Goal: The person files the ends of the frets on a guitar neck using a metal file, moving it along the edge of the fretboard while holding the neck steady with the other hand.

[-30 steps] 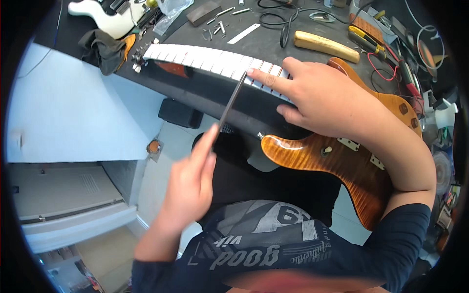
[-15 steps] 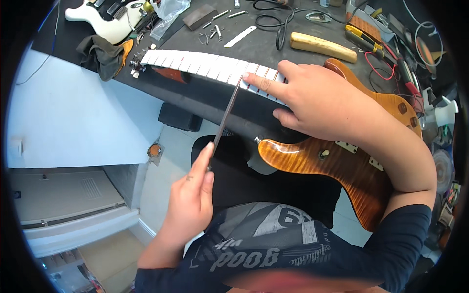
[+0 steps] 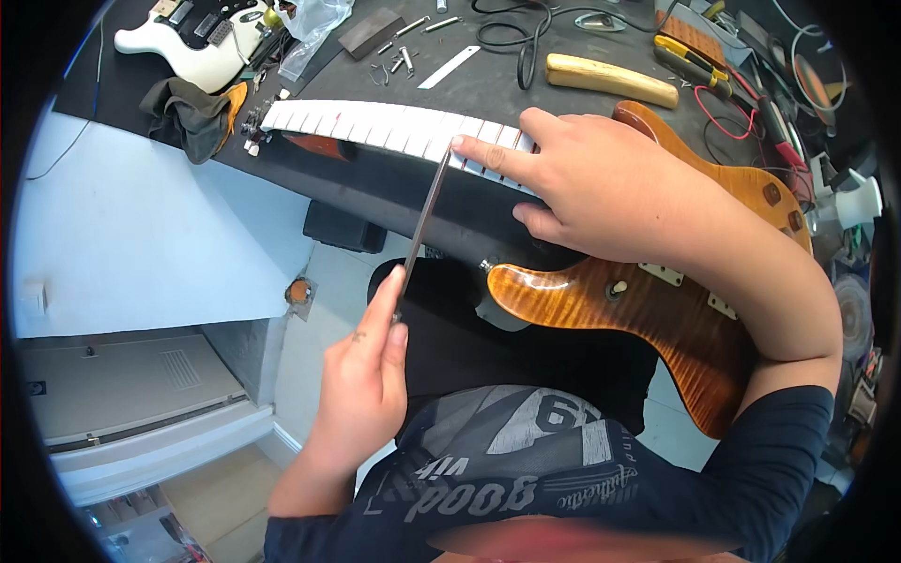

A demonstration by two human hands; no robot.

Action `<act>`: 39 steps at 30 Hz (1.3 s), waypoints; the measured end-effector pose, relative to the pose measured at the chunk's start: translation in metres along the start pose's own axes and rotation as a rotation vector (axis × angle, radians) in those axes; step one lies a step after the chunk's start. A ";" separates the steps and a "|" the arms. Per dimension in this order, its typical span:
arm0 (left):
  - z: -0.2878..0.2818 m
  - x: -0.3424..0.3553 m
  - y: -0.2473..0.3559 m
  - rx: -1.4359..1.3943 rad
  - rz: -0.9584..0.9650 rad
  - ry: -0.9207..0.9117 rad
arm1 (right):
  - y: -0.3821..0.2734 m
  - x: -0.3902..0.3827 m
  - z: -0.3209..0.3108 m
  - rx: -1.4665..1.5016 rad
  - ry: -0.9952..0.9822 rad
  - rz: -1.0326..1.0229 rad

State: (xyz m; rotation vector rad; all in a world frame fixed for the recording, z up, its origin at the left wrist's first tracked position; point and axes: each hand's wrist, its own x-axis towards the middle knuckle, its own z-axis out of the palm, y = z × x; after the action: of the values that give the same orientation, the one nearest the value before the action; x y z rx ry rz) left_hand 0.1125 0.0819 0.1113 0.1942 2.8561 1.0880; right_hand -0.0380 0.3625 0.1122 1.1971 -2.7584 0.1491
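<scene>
An electric guitar with an amber flamed body (image 3: 563, 296) lies across the bench edge, its neck pointing left. White covering (image 3: 375, 124) lies between the frets along the fretboard. My left hand (image 3: 361, 385) is closed on the handle end of a slim metal file (image 3: 427, 214), whose handle is mostly hidden in the fingers. The file slants up to the near edge of the fretboard. My right hand (image 3: 591, 183) rests over the neck, index finger stretched out to the file's tip and thumb apart on the near side. Its other fingers are partly hidden.
A yellowish wooden-handled tool (image 3: 610, 80), a white metal strip (image 3: 449, 68) and a dark block (image 3: 372, 36) lie beyond the neck. A white guitar body (image 3: 192, 52) and a dark cloth (image 3: 188, 117) are at far left. Pliers, cables and other tools crowd the right.
The whole view has shifted slightly, the bench things appearing a little further left and up. Both hands and the file keep nearly the same place against the neck.
</scene>
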 end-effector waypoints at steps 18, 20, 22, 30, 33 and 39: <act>0.011 0.090 0.014 -0.029 0.164 0.070 | 0.007 -0.002 0.004 -0.003 0.020 0.003; 0.002 0.122 0.042 -0.014 0.011 -0.022 | 0.006 -0.004 0.004 0.002 0.045 -0.006; 0.012 0.107 0.026 -0.001 0.097 0.022 | 0.010 -0.009 0.008 -0.001 0.051 0.005; -0.002 0.045 0.017 -0.010 0.028 0.029 | 0.001 -0.003 0.003 -0.004 -0.019 0.010; -0.001 0.116 0.031 -0.039 0.043 -0.023 | 0.005 -0.004 0.002 0.008 0.011 0.012; -0.001 0.043 0.001 -0.079 0.022 -0.019 | 0.007 -0.008 0.003 -0.008 -0.029 0.033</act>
State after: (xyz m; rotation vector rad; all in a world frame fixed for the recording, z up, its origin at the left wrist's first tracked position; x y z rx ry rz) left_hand 0.0699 0.0880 0.1115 0.2306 2.7946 1.1938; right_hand -0.0382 0.3722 0.1075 1.1610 -2.8026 0.1251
